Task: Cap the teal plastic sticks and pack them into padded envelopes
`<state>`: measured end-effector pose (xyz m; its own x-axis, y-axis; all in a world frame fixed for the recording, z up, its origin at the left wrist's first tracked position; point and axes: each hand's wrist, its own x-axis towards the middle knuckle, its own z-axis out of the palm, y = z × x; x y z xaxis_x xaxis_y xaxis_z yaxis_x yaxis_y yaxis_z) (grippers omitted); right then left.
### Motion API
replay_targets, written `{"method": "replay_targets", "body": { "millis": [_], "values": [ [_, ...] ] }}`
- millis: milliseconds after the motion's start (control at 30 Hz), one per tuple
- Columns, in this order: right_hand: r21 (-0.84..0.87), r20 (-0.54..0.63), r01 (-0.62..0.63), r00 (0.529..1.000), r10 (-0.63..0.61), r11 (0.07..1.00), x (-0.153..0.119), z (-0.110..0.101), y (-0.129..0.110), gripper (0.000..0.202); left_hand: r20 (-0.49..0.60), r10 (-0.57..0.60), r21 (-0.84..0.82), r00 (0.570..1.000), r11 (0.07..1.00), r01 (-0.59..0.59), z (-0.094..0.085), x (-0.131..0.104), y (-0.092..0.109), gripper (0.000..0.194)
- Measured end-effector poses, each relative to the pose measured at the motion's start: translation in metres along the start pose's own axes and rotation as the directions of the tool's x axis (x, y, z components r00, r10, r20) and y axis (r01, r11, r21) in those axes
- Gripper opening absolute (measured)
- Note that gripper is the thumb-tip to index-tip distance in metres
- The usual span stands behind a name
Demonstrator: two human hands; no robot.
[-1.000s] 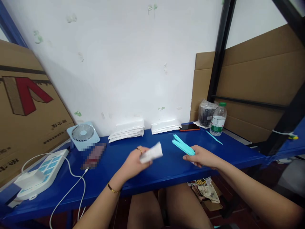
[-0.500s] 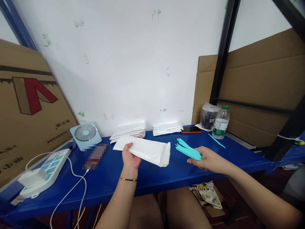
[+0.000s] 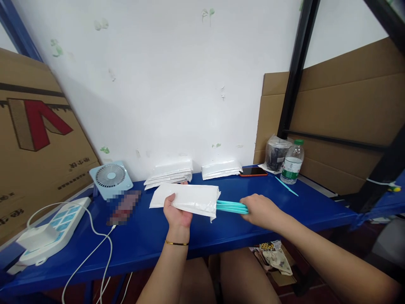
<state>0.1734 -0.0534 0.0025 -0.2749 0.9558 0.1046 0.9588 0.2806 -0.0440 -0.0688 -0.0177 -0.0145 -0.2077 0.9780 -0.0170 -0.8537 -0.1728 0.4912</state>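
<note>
My left hand is closed around a white padded mailer, thumb on top, its mouth facing right. A bundle of turquoise plastic sticks, thin and flat like eyebrow razors, is pinched at its right end by my right hand. The bundle's left ends are inside the mailer's mouth and hidden. One similar turquoise stick lies by itself on the blue table, to the right. Behind my left hand sits a stack of white mailers, and a smaller stack lies to its right.
A small light-blue fan, a power strip with white cables and a blurred flat object are at left. At right stand a water bottle, a bagged dark cup and a phone. Cardboard flanks the table.
My right hand has moved left, bringing the turquoise sticks from open air into the mailer's mouth. The mailer is now held more level, still in my left hand.
</note>
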Motion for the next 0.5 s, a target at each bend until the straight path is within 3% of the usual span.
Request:
{"method": "replay_targets", "body": {
  "millis": [133, 267, 500],
  "values": [
    [0.112, 0.071, 0.062, 0.995, -0.07, 0.992, 0.002, -0.015, -0.004, 0.01, 0.147, 0.104, 0.054, 0.984, 0.992, -0.113, -0.004, 0.0, 0.0, 0.041],
    [0.247, 0.145, 0.099, 0.98, -0.138, 0.964, 0.005, -0.026, 0.001, 0.013, 0.231, 0.139, -0.005, 0.963, 0.99, -0.142, -0.006, 0.0, 0.009, 0.043],
    [0.561, 0.365, -0.022, 0.904, -0.223, 0.828, 0.014, -0.019, 0.0, 0.023, 0.452, 0.05, 0.001, 0.89, 0.998, -0.056, 0.023, -0.031, 0.006, 0.054]
  ]
}}
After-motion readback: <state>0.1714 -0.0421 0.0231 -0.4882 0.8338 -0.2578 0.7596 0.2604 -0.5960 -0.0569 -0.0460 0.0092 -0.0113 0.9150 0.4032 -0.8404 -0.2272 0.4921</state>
